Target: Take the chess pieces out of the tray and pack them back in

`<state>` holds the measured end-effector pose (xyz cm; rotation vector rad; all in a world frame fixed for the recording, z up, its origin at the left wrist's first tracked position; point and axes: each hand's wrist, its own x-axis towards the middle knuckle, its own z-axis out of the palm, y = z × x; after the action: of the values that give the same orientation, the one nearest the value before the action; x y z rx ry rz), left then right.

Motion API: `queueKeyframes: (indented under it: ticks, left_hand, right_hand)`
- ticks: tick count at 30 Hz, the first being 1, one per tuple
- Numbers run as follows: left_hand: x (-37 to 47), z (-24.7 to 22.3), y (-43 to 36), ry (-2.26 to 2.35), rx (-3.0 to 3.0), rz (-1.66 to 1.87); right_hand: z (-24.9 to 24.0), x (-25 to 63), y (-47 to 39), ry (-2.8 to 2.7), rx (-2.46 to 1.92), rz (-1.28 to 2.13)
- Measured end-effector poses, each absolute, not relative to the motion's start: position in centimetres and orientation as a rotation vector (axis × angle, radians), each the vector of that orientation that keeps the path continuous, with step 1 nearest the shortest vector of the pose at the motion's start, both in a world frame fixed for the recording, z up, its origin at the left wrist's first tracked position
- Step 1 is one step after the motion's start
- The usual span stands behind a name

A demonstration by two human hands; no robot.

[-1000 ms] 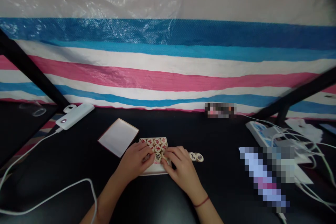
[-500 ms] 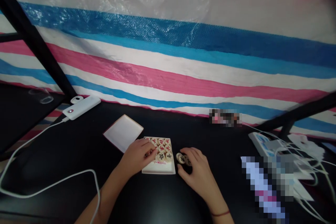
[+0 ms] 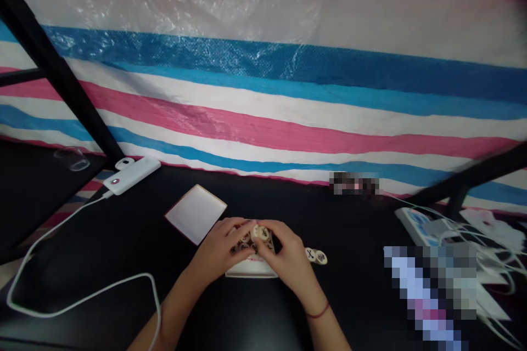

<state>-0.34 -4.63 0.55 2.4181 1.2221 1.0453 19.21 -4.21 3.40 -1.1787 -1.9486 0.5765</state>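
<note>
Both hands are over a white box (image 3: 252, 270) of round chess pieces with red and black characters. My right hand (image 3: 288, 255) holds a round piece (image 3: 261, 232) between thumb and fingers above the other pieces. My left hand (image 3: 220, 247) curves over the box's left side, its thumb and fingers apart, touching or just above the pieces; whether it grips one is hidden. Two pieces (image 3: 320, 257) lie on the black table right of my right wrist. The open box lid (image 3: 196, 214) lies inside up, behind my left hand.
A white power bank (image 3: 134, 175) with a cable (image 3: 82, 307) lies at the left. Tangled cables and a power strip (image 3: 415, 225) are at the right. A striped sheet (image 3: 263, 93) hangs behind the black table (image 3: 255, 312).
My right hand has moved left from the table to above the box, with a piece now in its fingers. My left hand has shifted slightly. The two loose pieces are now uncovered.
</note>
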Motion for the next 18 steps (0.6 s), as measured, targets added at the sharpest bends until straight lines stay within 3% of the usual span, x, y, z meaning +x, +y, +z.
queueKeyframes:
  ticks: [8, 18]
  left_hand:
    - [-2.8, 0.7, -6.5, 1.349, 2.394, 1.112]
    - [-2.4, 0.1, -10.0, 1.284, 2.398, 1.083]
  right_hand:
    - [2.4, 16.3, -4.5, -1.826, -1.079, 0.946]
    - [2.1, 18.9, -4.7, -1.764, -1.050, 0.742]
